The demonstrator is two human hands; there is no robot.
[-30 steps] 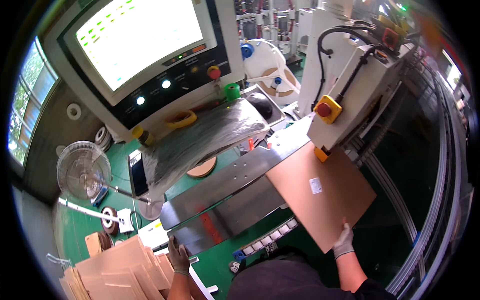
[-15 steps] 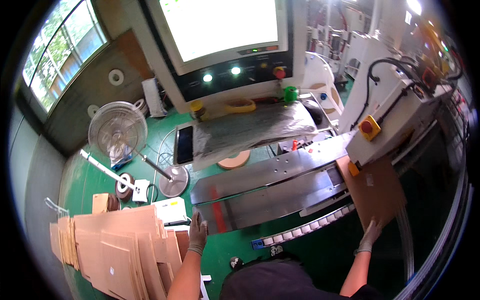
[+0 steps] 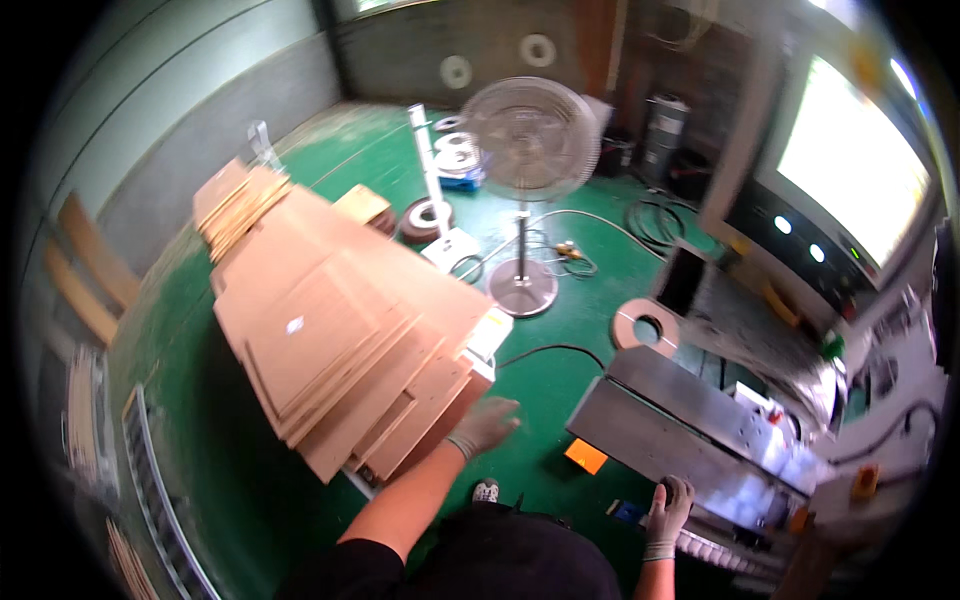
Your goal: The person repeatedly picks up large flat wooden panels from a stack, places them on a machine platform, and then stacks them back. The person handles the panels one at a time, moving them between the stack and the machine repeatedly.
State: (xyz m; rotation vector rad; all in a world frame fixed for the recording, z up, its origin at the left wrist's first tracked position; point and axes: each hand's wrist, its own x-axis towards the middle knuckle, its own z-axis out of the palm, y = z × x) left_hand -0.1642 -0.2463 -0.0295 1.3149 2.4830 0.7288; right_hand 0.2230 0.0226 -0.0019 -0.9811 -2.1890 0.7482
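A tall, fanned-out stack of flat brown cardboard sheets [image 3: 350,330] stands on the green floor to my left front. My left hand [image 3: 485,425], in a grey glove, reaches out with its fingers spread and is at the stack's lower right corner, holding nothing. My right hand [image 3: 668,500], also gloved, rests on the front edge of the long steel machine table [image 3: 690,420]; its fingers are bent, and whether it grips the edge is unclear. No cardboard sheet is in it.
A pedestal fan [image 3: 530,140] stands beyond the stack, with cables around its base. A brown tape roll [image 3: 640,325] lies by the machine. A lit control screen [image 3: 855,170] is at the right. An orange patch [image 3: 585,455] marks the floor.
The view has swung left, from the machine to the cardboard stack. The brown sheet has left my right hand, which now rests on the machine edge. My left hand has reached toward the stack.
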